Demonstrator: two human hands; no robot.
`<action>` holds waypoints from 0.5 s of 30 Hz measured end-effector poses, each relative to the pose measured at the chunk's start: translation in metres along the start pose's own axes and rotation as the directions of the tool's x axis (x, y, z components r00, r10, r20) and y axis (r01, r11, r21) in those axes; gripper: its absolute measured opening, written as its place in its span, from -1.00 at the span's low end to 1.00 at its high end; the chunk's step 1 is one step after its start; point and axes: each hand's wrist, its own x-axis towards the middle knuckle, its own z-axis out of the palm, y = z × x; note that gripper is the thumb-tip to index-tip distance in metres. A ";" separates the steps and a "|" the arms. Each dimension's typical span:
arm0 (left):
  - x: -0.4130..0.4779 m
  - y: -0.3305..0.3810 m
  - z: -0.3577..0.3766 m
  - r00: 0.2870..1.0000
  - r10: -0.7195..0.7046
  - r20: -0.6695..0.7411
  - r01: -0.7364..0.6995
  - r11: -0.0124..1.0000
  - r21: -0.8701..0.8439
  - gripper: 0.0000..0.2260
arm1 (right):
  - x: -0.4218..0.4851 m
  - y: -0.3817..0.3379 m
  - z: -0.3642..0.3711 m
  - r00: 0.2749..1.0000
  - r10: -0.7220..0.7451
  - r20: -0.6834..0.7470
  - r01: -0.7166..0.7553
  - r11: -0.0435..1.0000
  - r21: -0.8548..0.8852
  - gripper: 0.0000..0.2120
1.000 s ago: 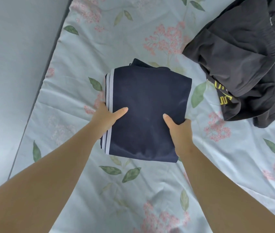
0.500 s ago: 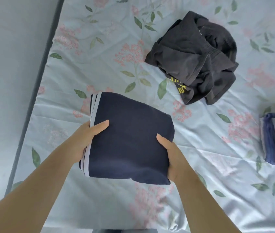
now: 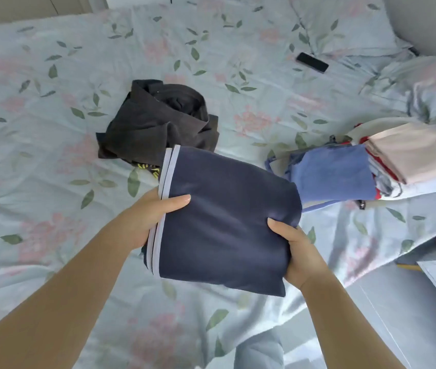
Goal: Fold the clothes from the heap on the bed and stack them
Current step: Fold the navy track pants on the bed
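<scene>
Folded navy garment (image 3: 224, 225) held above the bed (image 3: 38, 155): my left hand (image 3: 145, 219) grips its striped edge, thumb on top; right hand (image 3: 296, 251) grips the opposite edge. Dark heap (image 3: 155, 121) behind, stack (image 3: 358, 171) right, phone (image 3: 312, 62) far.

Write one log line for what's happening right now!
left hand: grips folded navy garment | right hand: grips same | dark heap: unfolded | folded stack: at right
</scene>
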 end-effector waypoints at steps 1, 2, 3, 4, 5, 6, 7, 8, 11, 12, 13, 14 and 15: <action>0.017 0.010 0.025 1.000 0.010 0.013 -0.010 1.000 0.027 -0.84 | 0.002 -0.020 -0.020 1.000 -0.012 -0.017 0.012 1.000 0.006 -0.64; 0.035 0.020 0.049 0.999 0.024 0.026 -0.026 0.998 0.060 -0.83 | 0.006 -0.040 -0.039 0.999 -0.020 -0.032 0.021 1.000 0.011 -0.60; 0.054 0.029 0.073 0.998 0.040 0.044 -0.044 0.995 0.094 -0.81 | 0.010 -0.059 -0.059 0.998 -0.031 -0.046 0.032 0.999 0.014 -0.56; 0.072 0.038 0.097 0.996 0.052 0.068 -0.060 0.990 0.130 -0.80 | 0.013 -0.078 -0.077 0.997 -0.049 -0.063 0.050 0.999 0.022 -0.53; 0.090 0.048 0.119 0.994 0.058 0.093 -0.073 0.982 0.174 -0.79 | 0.016 -0.096 -0.095 0.994 -0.078 -0.079 0.080 0.996 0.033 -0.51; 0.109 0.059 0.141 0.991 0.056 0.119 -0.081 0.972 0.219 -0.78 | 0.020 -0.113 -0.112 0.989 -0.115 -0.095 0.119 0.992 0.045 -0.50; 0.126 0.070 0.161 0.988 0.051 0.144 -0.087 0.962 0.258 -0.77 | 0.025 -0.127 -0.127 0.982 -0.154 -0.113 0.161 0.985 0.056 -0.50; 0.143 0.082 0.178 0.984 0.049 0.170 -0.098 0.951 0.294 -0.75 | 0.030 -0.139 -0.141 0.973 -0.194 -0.126 0.203 0.977 0.068 -0.51; 0.192 0.119 0.219 0.964 0.048 0.261 -0.162 0.885 0.436 -0.67 | 0.046 -0.157 -0.172 0.943 -0.278 -0.184 0.302 0.945 0.123 -0.51; 0.208 0.131 0.232 0.959 0.038 0.282 -0.179 0.851 0.494 -0.65 | 0.052 -0.156 -0.179 0.936 -0.285 -0.208 0.319 0.935 0.155 -0.50; 0.225 0.141 0.245 0.956 0.023 0.291 -0.188 0.811 0.554 -0.64 | 0.059 -0.153 -0.185 0.931 -0.290 -0.220 0.332 0.925 0.187 -0.51; 0.241 0.148 0.256 0.957 0.008 0.289 -0.192 0.766 0.614 -0.65 | 0.067 -0.149 -0.189 0.932 -0.289 -0.219 0.333 0.921 0.203 -0.52; 0.258 0.151 0.267 0.961 0.004 0.278 -0.199 0.708 0.678 -0.70 | 0.077 -0.142 -0.194 0.939 -0.264 -0.219 0.305 0.934 0.185 -0.53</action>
